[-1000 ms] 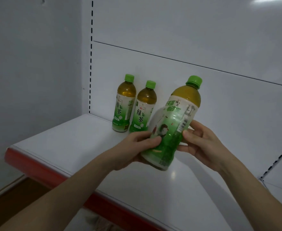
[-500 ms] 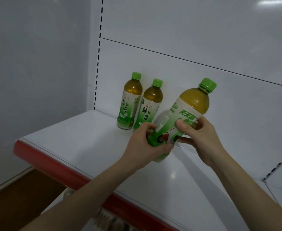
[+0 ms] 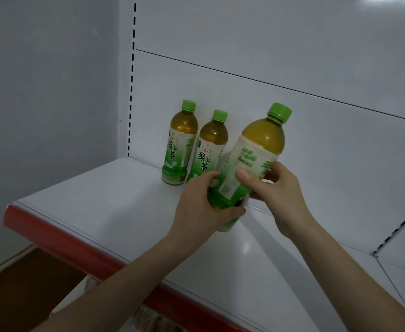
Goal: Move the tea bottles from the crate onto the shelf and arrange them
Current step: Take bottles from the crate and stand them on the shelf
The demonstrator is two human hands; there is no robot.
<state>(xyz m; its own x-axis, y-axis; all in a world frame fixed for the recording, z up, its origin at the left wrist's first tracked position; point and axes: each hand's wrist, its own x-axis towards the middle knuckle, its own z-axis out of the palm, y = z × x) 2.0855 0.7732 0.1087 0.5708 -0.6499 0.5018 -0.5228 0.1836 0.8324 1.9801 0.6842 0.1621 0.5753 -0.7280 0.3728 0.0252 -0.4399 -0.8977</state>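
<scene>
2 hands, left hand low + right hand mid, fingers wrapped on tilted 3rd tea bottle, prob. steadying/turning label frontward beside 2 shelved bottles on shelf.

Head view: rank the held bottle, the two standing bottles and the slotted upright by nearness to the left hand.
1. Held bottle, in the left hand.
2. Right standing bottle, just behind it.
3. Left standing bottle, farther left.
4. Slotted upright, back corner.

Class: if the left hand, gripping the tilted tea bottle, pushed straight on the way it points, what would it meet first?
Probably the nearer standing bottle, just beyond the left hand and its held bottle; depth is uncertain.
</scene>
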